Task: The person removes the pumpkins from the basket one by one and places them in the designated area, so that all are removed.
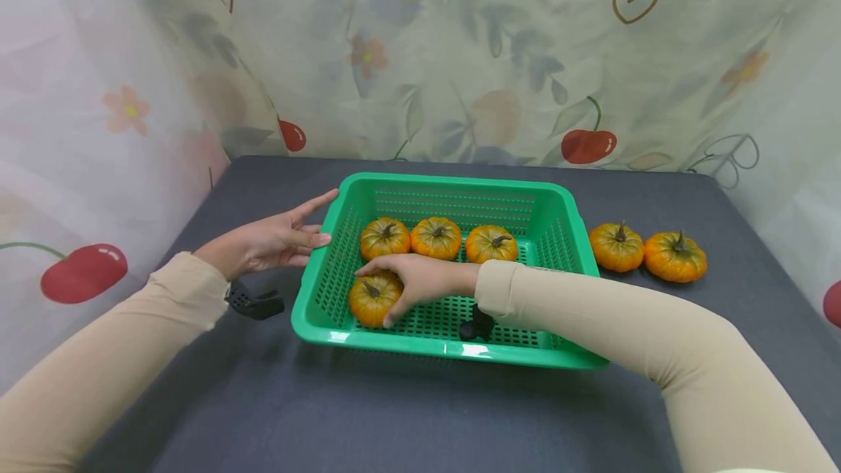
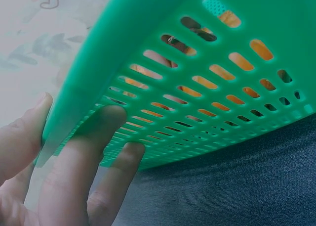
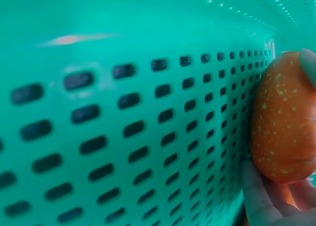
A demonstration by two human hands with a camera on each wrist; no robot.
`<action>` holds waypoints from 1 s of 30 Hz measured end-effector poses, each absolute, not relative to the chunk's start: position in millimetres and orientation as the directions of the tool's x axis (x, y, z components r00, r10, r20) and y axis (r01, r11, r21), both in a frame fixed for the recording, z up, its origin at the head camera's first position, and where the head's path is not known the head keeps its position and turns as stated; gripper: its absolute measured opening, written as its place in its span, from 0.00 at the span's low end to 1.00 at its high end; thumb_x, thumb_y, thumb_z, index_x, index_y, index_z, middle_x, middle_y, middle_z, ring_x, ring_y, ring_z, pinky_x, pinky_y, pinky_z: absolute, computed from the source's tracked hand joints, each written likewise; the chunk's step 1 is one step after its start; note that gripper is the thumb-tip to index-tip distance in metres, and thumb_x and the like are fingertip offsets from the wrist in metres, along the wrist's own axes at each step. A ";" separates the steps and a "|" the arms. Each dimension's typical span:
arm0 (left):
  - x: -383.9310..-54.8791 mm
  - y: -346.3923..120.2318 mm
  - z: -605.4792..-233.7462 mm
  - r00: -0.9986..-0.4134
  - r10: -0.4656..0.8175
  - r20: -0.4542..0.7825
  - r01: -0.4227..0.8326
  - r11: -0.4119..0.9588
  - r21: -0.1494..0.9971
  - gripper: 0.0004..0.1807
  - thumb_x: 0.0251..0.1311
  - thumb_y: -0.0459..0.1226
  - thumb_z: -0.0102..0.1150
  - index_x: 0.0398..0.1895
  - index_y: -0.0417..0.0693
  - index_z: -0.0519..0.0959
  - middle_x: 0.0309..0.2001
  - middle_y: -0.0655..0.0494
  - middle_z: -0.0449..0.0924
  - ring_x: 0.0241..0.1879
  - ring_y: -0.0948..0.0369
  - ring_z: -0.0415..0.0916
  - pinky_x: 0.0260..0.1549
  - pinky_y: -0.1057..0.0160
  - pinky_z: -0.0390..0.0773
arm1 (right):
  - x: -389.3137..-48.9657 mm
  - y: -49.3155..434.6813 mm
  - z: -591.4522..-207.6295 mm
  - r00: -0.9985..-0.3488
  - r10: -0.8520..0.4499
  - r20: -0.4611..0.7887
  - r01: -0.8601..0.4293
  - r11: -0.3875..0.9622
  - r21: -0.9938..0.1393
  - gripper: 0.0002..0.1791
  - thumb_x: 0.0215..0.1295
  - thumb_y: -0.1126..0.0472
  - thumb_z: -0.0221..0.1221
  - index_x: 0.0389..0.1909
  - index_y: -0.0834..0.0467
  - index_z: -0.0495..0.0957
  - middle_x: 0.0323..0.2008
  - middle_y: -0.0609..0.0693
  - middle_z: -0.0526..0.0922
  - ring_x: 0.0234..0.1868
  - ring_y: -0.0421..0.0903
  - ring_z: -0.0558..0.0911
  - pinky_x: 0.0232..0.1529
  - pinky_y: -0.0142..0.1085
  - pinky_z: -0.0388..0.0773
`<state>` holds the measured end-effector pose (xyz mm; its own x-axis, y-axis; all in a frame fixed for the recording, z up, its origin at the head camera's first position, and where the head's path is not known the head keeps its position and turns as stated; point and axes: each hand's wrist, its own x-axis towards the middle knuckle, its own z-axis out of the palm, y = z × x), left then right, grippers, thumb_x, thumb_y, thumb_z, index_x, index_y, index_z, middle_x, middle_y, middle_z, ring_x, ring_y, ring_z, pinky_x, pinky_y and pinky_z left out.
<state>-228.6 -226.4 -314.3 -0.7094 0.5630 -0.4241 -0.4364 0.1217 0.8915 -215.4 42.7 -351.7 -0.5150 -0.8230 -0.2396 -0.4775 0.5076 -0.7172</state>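
Green slotted plastic basket [image 1: 453,348]: on the dark table [image 1: 407,418] in front of you. Clock directions run from its middle, 12 being farthest from you.
Left hand [image 1: 272,243]: yours, outside the basket at 9 o'clock, its fingers spread and mostly straight, touching the rim and the slotted outer wall.
Right hand [image 1: 420,276]: yours, inside the basket, its forearm crossing the rim from 4 o'clock; thumb and fingers pinch a pumpkin.
Gripped mini pumpkin [image 1: 373,305]: in the basket at 8 o'clock, orange, stem on top, pale speckles on its side in your right wrist view. You cannot tell whether it touches the basket floor.
Back row: three more mini pumpkins inside, at 10 [image 1: 384,239], 12 [image 1: 436,239] and 2 o'clock [image 1: 490,244].
Outer pumpkins: two on the table at 3 o'clock, side by side, one just beside the basket [image 1: 616,248], the other farther out [image 1: 675,258].
Sleeves: beige, with a black device [image 1: 256,304] at your left wrist.
Backdrop [image 1: 453,57]: hanging fabric printed with cherries, flowers, leaves and hearts.
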 end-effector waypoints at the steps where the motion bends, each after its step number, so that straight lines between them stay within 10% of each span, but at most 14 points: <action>1: -228.4 -226.2 -314.5 -0.709 0.564 -0.423 -0.437 0.119 0.892 0.49 0.69 0.28 0.50 0.76 0.80 0.34 0.77 0.41 0.37 0.50 0.56 0.82 0.47 0.57 0.84 | -214.9 44.0 -351.2 -0.515 -0.822 -0.242 -0.475 0.509 -0.718 0.43 0.52 0.57 0.74 0.69 0.51 0.65 0.66 0.46 0.69 0.60 0.41 0.72 0.62 0.34 0.72; 30: -226.6 -227.3 -312.7 -0.705 0.579 -0.411 -0.448 0.086 0.890 0.51 0.68 0.28 0.53 0.75 0.80 0.34 0.77 0.41 0.37 0.50 0.55 0.82 0.45 0.57 0.84 | -217.9 112.9 -306.0 -0.603 -0.760 -0.242 -0.441 0.570 -0.693 0.43 0.51 0.53 0.74 0.69 0.50 0.67 0.66 0.47 0.69 0.62 0.50 0.70 0.62 0.43 0.73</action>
